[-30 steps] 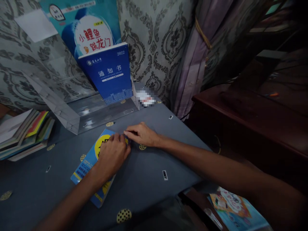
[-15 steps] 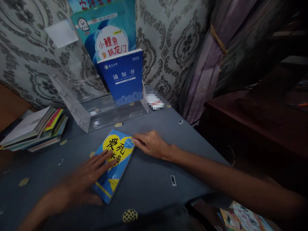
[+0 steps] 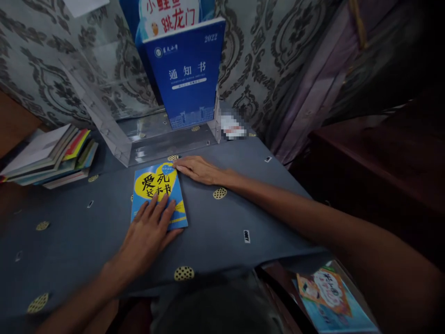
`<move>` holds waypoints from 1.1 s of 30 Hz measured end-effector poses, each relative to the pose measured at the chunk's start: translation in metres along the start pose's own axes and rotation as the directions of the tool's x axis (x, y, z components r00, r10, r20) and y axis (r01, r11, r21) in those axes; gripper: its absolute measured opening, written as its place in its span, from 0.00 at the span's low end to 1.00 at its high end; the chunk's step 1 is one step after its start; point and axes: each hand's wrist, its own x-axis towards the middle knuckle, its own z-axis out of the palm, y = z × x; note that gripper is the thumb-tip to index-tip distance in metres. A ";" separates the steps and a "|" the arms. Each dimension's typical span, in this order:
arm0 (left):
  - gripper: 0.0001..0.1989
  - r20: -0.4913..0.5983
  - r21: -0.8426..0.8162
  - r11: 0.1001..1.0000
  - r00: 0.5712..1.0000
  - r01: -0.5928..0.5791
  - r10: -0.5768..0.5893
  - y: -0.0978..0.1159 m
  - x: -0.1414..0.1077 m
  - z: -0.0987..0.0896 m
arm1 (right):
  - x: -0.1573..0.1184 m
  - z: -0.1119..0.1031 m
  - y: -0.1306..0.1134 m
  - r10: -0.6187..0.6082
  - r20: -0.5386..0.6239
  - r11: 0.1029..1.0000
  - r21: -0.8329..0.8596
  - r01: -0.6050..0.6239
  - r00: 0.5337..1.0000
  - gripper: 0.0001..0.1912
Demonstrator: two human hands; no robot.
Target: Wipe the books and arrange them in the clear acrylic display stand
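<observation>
Table is filling mid-frame, w/ clear stand standing toward upper ctr. Blue-yellow bk is lying face up just below it, left of ctr, now sitting straighter than a sec ago, so the handling is leaving it better aligned. L hand is resting flat across lower cover, gripping nothing; R hand is touching upper-right corner, pinching or pressing, can't tell.

the book under your left hand has a smooth paper cover. around it, the surface looks like matt printed cloth. beyond your right hand, the rack is clear, glossy plastic and the blue booklet smooth paper; farther right, the curtain looks like soft, folded fabric.
</observation>
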 end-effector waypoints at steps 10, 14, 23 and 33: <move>0.26 -0.044 -0.017 1.000 0.999 0.002 -0.003 0.007 0.000 -0.001 | -0.050 0.012 -0.067 -0.003 -0.044 0.987 0.157 0.010 0.999 0.19; 0.24 -0.035 -0.028 1.000 0.999 0.010 -0.011 0.008 0.001 -0.002 | -0.062 0.012 -0.082 0.028 -0.055 0.970 0.241 -0.014 0.998 0.19; 0.23 -0.016 -0.049 0.998 0.999 0.038 -0.039 0.012 -0.001 -0.002 | -0.069 0.015 -0.092 -0.052 -0.063 0.959 0.275 0.067 0.997 0.17; 0.27 -0.094 -0.124 0.992 0.996 -0.007 -0.004 0.004 -0.005 -0.003 | -0.082 0.016 -0.099 -0.402 -0.004 0.897 -0.199 0.394 0.915 0.12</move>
